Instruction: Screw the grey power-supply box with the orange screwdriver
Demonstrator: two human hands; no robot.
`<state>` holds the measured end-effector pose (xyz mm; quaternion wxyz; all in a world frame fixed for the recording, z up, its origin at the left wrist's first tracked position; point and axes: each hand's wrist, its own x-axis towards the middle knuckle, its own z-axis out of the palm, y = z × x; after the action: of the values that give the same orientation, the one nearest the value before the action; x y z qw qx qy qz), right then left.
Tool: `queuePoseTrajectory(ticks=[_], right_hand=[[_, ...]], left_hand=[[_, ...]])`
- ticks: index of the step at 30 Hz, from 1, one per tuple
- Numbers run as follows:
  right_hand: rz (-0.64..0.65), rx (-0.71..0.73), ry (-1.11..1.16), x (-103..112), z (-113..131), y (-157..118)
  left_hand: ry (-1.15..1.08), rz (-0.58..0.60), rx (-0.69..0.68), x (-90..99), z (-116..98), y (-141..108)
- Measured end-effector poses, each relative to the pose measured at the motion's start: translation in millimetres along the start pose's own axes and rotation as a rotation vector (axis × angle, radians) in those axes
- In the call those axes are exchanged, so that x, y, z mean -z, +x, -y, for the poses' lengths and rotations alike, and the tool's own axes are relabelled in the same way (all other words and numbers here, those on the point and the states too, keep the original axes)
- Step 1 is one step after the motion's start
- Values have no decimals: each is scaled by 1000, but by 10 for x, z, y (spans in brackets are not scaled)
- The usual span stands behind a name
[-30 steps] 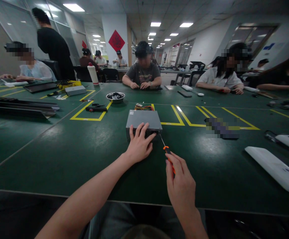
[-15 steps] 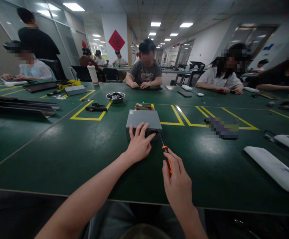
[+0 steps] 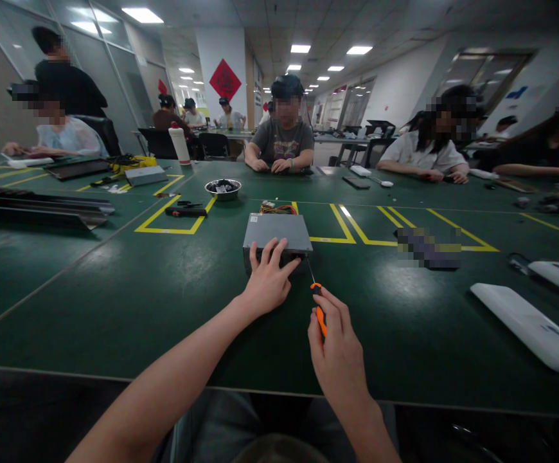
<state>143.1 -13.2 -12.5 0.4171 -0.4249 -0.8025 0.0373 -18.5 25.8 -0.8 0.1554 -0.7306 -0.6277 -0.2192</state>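
Observation:
A grey metal computer power supply lies on the green table in front of me, its coloured cables at the far side. My left hand holds it at the near side, several fingers hooked over the top edge and spread apart. One fingertip is by the near right corner. In my right hand, fingers are wrapped around the orange and black handle of a screwdriver. Its thin shaft points up to that same corner. Whether the tip sits in a screw is too small to tell.
A metal bowl of small dark parts stands beyond, to the left. A black tool lies inside yellow tape. Dark metal panels are at the left, a white casing at the right. A co-worker sits opposite.
My right hand and the screwdriver handle have shifted slightly left, and the shaft stands a little steeper. The left hand and the power supply stay in place.

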Motion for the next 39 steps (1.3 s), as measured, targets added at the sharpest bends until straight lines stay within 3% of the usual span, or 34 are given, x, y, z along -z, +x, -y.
queuePoseTrajectory(ticks=[9, 17, 32, 39], right_hand=[[-26, -57, 24, 36, -110, 18], [-17, 22, 16, 36, -115, 21], [33, -278, 96, 113, -67, 103], [50, -299, 143, 137, -71, 94]], left_hand=[[7, 11, -21, 22, 11, -8], [30, 8, -38, 46, -14, -9], [76, 1, -23, 1, -69, -5], [104, -7, -25, 13, -97, -3]])
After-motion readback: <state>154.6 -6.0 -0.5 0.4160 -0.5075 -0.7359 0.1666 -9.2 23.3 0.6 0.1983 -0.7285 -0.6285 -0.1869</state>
